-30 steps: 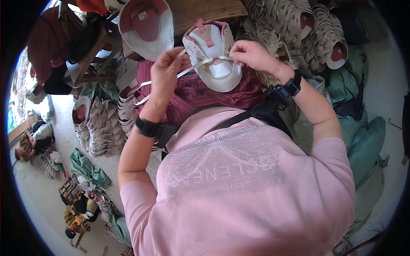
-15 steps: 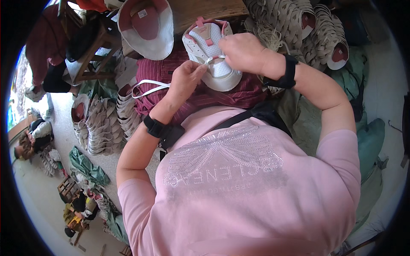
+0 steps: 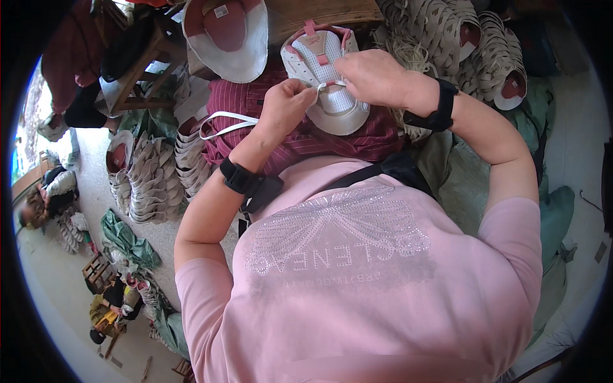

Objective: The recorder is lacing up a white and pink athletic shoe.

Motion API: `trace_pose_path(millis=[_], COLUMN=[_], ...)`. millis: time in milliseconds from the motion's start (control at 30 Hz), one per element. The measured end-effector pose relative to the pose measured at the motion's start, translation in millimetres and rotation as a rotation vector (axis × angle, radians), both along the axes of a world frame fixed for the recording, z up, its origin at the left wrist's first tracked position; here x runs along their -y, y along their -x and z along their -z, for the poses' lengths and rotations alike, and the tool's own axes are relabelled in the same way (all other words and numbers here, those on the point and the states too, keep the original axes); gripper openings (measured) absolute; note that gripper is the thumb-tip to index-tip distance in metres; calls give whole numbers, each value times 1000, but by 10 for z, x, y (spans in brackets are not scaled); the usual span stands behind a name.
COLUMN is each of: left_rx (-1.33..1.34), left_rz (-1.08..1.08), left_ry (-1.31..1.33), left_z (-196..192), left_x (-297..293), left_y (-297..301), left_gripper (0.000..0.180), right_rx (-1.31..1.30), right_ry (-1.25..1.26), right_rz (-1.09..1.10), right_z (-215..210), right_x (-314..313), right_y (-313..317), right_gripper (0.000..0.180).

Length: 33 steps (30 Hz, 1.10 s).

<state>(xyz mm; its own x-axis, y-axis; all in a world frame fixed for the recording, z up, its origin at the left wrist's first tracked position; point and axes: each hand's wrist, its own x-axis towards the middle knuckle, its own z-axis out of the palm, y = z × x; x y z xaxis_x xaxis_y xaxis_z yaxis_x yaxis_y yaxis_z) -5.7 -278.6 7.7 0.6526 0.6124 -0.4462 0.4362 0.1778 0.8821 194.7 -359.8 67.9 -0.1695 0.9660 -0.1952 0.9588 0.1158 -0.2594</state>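
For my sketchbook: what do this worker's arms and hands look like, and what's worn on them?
The left hand and right hand wear no gloves. Short pale pink fabric sleeves leave the forearms uncovered. Each wrist has a wide black strap; a boxy black piece adjoins the left.

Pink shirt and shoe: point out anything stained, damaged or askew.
A greyish patch spreads across the front of the pink shirt, darker than the cloth around it; damp or dirt, I can't tell. Nothing on the visible part of the shoe stands out.
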Motion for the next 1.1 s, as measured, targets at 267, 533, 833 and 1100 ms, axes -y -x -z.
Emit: trace_pose_path(millis=[267, 533, 833, 1100], left_rx=[-213, -129, 72, -232], left_rz=[399, 725, 822, 705], left_ry=[-1025, -1211, -1293, -1072], left_z=[-265, -672, -568, -552], left_x=[19, -318, -406, -365], left_y=[-213, -235, -277, -387], left_gripper=[13, 29, 18, 15], right_rx=[114, -56, -42, -72], right_ry=[75, 5, 266, 290], right_rz=[-120, -214, -286, -304], right_z=[-50, -168, -231, -180], right_x=[-63, -190, -371, -437], right_y=[-28, -199, -327, -356], right_gripper=[14, 32, 31, 34])
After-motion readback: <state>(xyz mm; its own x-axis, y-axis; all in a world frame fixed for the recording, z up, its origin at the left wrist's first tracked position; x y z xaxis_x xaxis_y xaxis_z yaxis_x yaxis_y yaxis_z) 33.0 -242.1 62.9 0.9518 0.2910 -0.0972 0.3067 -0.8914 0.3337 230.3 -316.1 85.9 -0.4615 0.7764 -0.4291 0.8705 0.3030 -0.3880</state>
